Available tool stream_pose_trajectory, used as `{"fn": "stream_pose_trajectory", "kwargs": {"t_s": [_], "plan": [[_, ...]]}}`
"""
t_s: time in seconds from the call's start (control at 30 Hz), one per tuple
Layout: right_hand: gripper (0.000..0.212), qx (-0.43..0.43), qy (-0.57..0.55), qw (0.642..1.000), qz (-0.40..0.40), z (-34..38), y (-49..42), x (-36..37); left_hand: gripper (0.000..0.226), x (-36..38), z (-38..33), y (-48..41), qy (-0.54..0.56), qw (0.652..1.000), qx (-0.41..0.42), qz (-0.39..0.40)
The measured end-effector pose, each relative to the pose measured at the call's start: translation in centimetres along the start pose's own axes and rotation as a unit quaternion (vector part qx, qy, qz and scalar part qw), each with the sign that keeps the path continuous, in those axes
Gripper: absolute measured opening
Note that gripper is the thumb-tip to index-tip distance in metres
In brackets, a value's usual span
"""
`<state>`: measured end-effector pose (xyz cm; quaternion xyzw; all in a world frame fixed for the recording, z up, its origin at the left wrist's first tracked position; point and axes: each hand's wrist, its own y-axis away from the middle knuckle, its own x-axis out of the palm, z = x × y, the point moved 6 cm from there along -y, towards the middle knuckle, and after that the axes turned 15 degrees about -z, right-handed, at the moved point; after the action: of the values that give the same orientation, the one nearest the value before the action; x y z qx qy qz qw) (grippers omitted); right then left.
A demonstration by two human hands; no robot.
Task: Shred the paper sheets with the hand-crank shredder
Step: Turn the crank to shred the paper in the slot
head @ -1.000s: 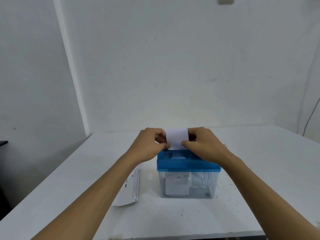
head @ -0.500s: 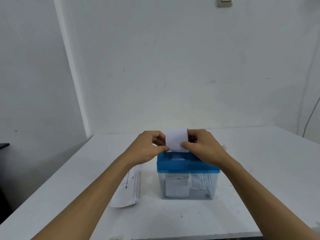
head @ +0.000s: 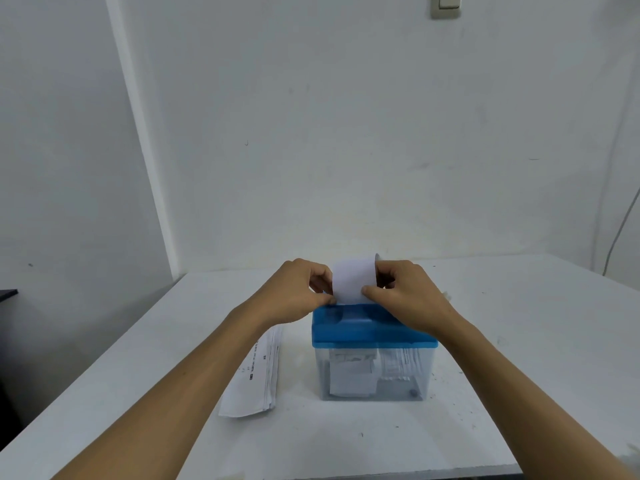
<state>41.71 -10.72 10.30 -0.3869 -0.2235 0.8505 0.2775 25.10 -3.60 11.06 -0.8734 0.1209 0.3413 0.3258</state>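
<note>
A small shredder (head: 370, 332) with a blue top and a clear bin stands in the middle of the white table. Shredded strips and paper pieces lie inside the bin. A folded white paper sheet (head: 353, 280) stands upright at the slot in the blue top. My left hand (head: 298, 294) pinches its left edge, and my right hand (head: 405, 296) pinches its right edge. The crank is hidden from view.
A stack of printed paper sheets (head: 256, 379) lies on the table (head: 138, 375) just left of the shredder, partly under my left forearm. Walls stand close behind and to the left. A cable (head: 623, 226) hangs at the far right.
Both hands and the sheet stay at the slot. The sheet stands about as high as before.
</note>
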Motion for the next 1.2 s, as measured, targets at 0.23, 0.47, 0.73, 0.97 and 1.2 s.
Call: {"fn": "stream_pose_trajectory", "kwargs": {"t_s": [0.23,0.47,0.73,0.97,1.2], "plan": [[0.028,0.006,0.017,1.0,0.014,-0.1,0.0,0.3,0.008,0.3,0.6,0.6,-0.017,0.999,-0.03,-0.002],[0.017,0.01,0.047,0.999,0.007,-0.1,-0.3,0.4,0.015,1.5,1.2,1.0,0.056,0.993,-0.091,-0.045],[0.022,0.021,0.05,0.998,-0.034,-1.3,-0.7,-2.5,0.006,3.3,0.9,1.5,0.124,0.983,-0.1,-0.088],[0.081,0.042,0.069,0.996,0.023,-8.8,3.8,-3.3,0.01,4.3,1.6,2.0,0.163,0.974,-0.094,-0.125],[0.099,-0.019,0.064,0.995,0.072,-10.3,6.2,-0.5,0.013,4.8,2.1,2.0,0.2,0.965,-0.116,-0.121]]}}
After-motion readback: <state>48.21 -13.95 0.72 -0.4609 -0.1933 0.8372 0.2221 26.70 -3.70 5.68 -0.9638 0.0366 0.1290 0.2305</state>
